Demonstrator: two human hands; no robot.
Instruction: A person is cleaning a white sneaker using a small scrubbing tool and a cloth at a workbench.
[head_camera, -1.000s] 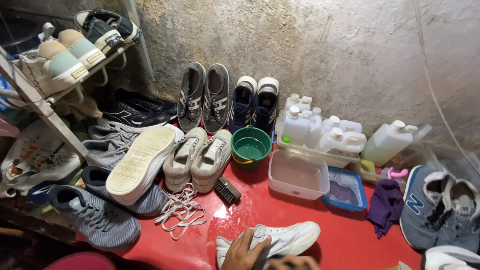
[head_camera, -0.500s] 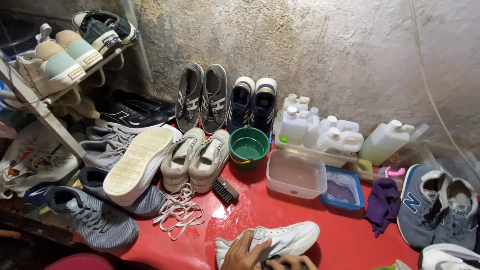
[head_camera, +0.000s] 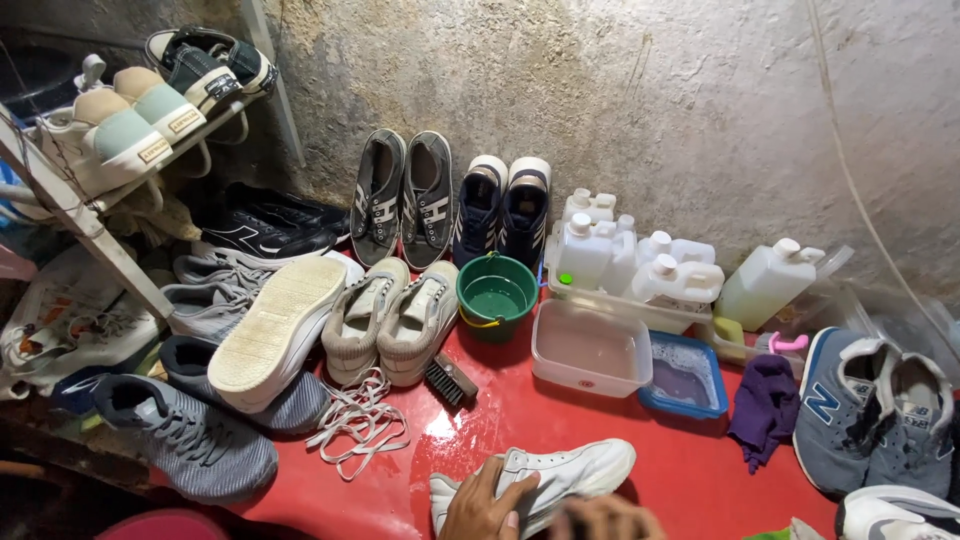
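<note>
At the bottom edge of the view, around 6 o'clock, the left hand (head_camera: 485, 505) lies with its fingers spread over the heel end of a white sneaker (head_camera: 545, 478), gripping it; the shoe rests on its side on the wet red surface (head_camera: 640, 450), toe pointing toward 2 o'clock. The right hand (head_camera: 605, 520) is blurred just beside the shoe's lower edge, and I cannot tell whether it is closed on anything. Near the sneaker, at about 10 o'clock from it, loose white laces (head_camera: 355, 425) sprawl on the red surface, with a small scrubbing brush (head_camera: 450, 380) just beyond them. Toward 12 o'clock stand a green bucket (head_camera: 497, 295) and a clear rectangular tub (head_camera: 590, 350), and beside the tub sits a blue tray of soapy water (head_camera: 683, 375). A purple cloth (head_camera: 765, 410) lies at 2 o'clock, next to a pair of grey and blue trainers (head_camera: 875, 410). White jugs (head_camera: 630, 260) line the rough wall behind.
</note>
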